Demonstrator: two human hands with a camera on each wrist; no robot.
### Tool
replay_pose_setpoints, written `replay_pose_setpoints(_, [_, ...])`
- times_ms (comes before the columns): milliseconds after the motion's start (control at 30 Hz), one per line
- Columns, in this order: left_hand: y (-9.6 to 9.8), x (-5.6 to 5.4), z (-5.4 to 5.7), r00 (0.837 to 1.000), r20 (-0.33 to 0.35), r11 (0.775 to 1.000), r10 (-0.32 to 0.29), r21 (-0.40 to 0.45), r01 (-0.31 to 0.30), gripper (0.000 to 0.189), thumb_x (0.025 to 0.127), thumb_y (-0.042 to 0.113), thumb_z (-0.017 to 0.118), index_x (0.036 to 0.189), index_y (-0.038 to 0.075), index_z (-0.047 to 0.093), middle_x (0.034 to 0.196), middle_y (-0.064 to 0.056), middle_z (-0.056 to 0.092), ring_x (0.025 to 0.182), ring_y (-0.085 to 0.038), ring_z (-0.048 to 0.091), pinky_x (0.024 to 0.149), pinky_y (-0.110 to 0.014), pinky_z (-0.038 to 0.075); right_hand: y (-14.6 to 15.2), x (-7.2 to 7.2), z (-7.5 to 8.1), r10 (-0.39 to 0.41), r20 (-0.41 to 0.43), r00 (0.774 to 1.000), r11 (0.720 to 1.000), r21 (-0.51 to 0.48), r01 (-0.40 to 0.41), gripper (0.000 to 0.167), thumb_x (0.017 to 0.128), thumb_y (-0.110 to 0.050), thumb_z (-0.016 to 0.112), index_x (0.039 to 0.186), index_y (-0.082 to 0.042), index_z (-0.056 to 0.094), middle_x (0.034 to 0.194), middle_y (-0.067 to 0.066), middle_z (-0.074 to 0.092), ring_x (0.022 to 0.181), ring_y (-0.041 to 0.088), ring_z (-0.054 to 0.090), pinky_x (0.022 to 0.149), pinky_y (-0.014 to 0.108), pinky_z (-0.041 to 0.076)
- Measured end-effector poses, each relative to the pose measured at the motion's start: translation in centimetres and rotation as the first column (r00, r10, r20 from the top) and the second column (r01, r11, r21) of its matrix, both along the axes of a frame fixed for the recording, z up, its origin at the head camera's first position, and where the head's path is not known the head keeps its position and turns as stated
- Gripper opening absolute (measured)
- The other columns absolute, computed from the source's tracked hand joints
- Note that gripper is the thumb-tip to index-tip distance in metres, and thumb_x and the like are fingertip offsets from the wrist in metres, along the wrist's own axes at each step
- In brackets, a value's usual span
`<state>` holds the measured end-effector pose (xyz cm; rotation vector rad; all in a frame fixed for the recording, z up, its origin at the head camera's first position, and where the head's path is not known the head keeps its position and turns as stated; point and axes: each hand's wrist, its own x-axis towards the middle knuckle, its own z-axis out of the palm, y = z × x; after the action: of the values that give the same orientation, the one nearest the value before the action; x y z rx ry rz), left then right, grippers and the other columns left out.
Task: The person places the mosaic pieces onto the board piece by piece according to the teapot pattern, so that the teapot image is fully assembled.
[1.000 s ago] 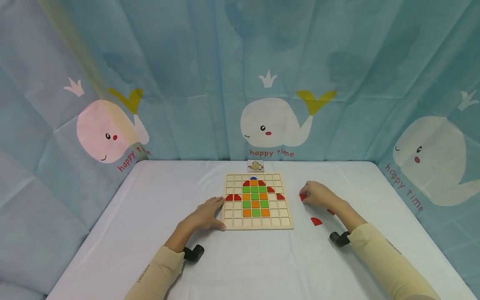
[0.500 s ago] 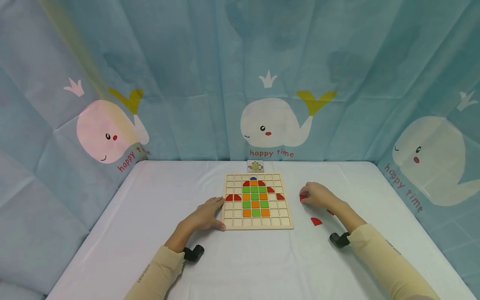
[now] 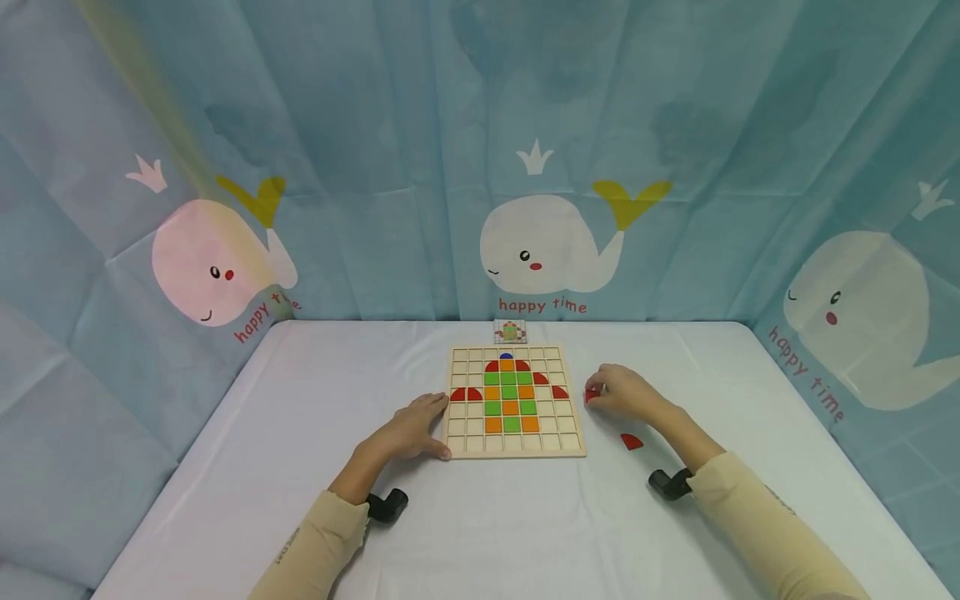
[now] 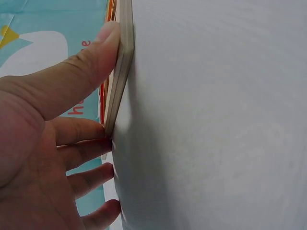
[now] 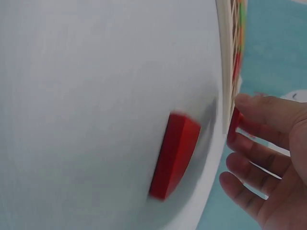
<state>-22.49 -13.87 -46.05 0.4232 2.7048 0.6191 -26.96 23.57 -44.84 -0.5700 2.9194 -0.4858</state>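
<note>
A wooden grid board (image 3: pixel 555 442) lies on the white table. Green and orange square tiles fill its middle, with red quarter-round tiles around them and a blue piece at the top. My left hand (image 3: pixel 411 427) rests against the board's left side; in the left wrist view the thumb (image 4: pixel 81 72) and fingertips touch its edge. My right hand (image 3: pixel 626 392), just right of the board, pinches a red quarter-round tile (image 5: pixel 233 125) between thumb and fingers. Nearer to me lies another red quarter-round tile (image 3: pixel 632 442), seen close up in the right wrist view.
Behind the board lies a small picture card (image 3: pixel 510 332) with a coloured pattern on a grid. A blue curtain (image 3: pixel 390 250) printed with whales hangs around the table's back and sides. The white tablecloth (image 3: pixel 495 525) spreads in front of the board.
My right hand has moved a little left towards the board with the red tile. A red tile seen partly behind the right wrist is out of sight now. The left hand stays put.
</note>
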Motion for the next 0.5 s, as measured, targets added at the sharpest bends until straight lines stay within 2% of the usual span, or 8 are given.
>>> replay_pose_setpoints(500, [-0.1,0.0,-0.1,1.000,-0.006,1.000,-0.002,0.004,0.002,0.096,0.071,0.028,0.086,0.149,0.001,0.036,0.157,-0.016,0.033,0.148,-0.037,0.024,0.117,-0.059,0.024,-3.2,0.7,0.3,0.072,0.027,0.997,0.997,-0.026,-0.072,0.025,0.083,-0.023,0.077,0.102,-0.007,0.074,0.086,0.000,0.061,0.075,0.013,0.049,0.070,0.027,0.046])
